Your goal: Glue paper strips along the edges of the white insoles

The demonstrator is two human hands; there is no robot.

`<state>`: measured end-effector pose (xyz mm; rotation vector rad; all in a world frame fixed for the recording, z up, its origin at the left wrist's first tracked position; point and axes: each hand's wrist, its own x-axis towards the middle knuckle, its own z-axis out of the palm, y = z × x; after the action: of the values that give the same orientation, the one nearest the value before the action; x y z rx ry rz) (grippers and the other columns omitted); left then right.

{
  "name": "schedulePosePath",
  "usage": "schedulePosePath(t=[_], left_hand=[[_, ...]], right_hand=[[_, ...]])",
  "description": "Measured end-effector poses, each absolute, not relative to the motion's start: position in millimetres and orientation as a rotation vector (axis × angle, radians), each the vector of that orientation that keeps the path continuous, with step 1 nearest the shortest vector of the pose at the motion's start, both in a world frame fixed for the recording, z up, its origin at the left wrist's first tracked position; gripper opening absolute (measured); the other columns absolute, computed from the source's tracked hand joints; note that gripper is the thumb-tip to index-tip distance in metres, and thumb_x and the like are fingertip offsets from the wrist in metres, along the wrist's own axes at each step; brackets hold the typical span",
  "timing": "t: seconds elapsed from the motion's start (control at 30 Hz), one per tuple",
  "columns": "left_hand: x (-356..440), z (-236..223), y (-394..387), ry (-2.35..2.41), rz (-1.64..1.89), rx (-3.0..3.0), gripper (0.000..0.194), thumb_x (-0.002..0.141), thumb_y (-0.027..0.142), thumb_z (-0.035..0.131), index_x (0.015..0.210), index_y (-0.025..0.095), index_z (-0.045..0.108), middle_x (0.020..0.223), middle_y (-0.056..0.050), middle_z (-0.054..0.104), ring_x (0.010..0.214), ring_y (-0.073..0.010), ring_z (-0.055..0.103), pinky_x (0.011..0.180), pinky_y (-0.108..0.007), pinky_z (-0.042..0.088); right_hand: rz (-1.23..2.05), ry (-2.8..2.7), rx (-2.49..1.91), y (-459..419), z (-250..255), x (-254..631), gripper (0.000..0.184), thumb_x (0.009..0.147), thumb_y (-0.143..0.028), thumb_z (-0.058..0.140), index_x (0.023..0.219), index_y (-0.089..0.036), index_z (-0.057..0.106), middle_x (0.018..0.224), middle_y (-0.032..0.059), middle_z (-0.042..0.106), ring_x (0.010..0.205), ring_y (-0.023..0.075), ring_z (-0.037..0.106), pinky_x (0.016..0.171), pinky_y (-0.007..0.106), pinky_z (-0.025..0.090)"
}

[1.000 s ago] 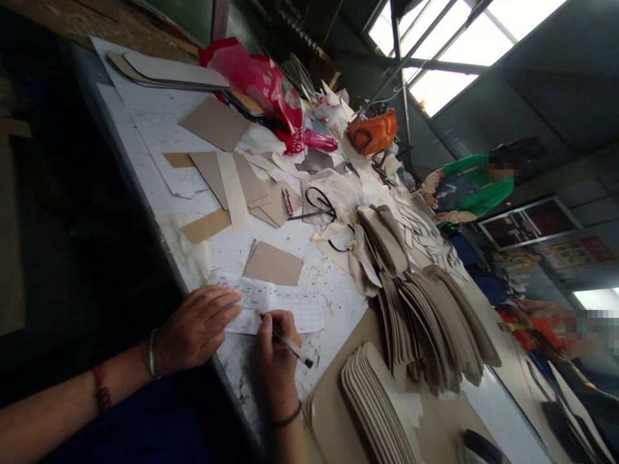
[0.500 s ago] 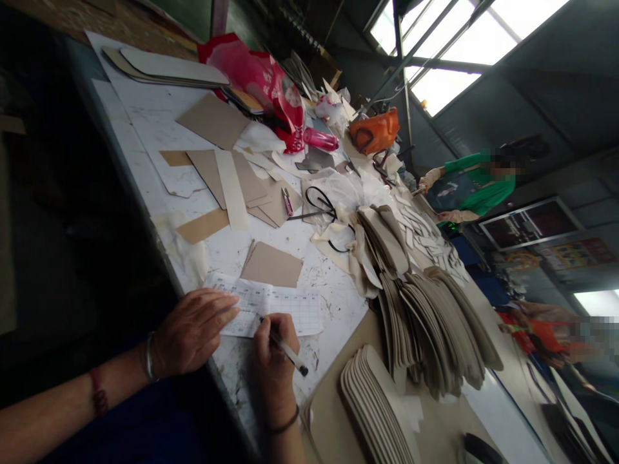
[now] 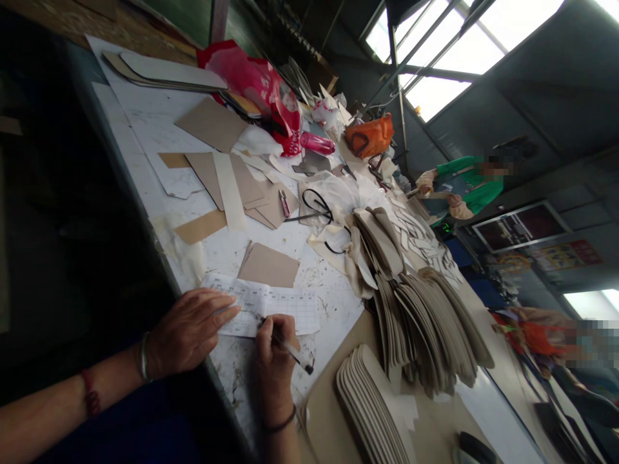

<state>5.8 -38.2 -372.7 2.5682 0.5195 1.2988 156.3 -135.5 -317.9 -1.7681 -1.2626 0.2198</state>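
A white printed form with a grid point(image 3: 280, 306) lies near the front edge of the white worktable point(image 3: 145, 122). My left hand point(image 3: 191, 330) rests flat on the form's left end, fingers spread. My right hand point(image 3: 273, 361) grips a white pen with a black cap point(image 3: 290, 348), its tip on the form's lower edge. A brown card rectangle point(image 3: 268, 265) lies just beyond the form.
Fanned stacks of beige cut pieces point(image 3: 416, 309) and a pile of white ones point(image 3: 372, 406) lie to the right. Black-handled scissors point(image 3: 314, 206), brown card sheets point(image 3: 213, 122), a red plastic bag point(image 3: 256, 84) and an orange bag point(image 3: 370, 135) sit farther back. A person in green point(image 3: 464, 183) works at the far side.
Both hands stay on the form; the pen shifts only slightly. The view has drifted a little. The person in green has moved their hands.
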Motion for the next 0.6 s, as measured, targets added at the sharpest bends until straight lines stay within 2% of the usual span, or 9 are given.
schedulePosePath(t=[0.6], left_hand=[[7.1, -371.9, -38.4, 0.505, 1.339, 2.539, 0.038, 0.08, 0.008, 0.043, 0.116, 0.014, 0.055, 0.113, -0.013, 0.061, 0.108, -0.026, 0.053, 0.102, -0.043, 0.035]], right_hand=[[0.143, -1.299, -1.794, -130.7, -319.1, 156.8, 0.015, 0.092, -0.019, 0.046, 0.077, -0.019, 0.049, 0.069, -0.0029, 0.051, 0.064, 0.0108, 0.049, 0.063, 0.022, 0.041]])
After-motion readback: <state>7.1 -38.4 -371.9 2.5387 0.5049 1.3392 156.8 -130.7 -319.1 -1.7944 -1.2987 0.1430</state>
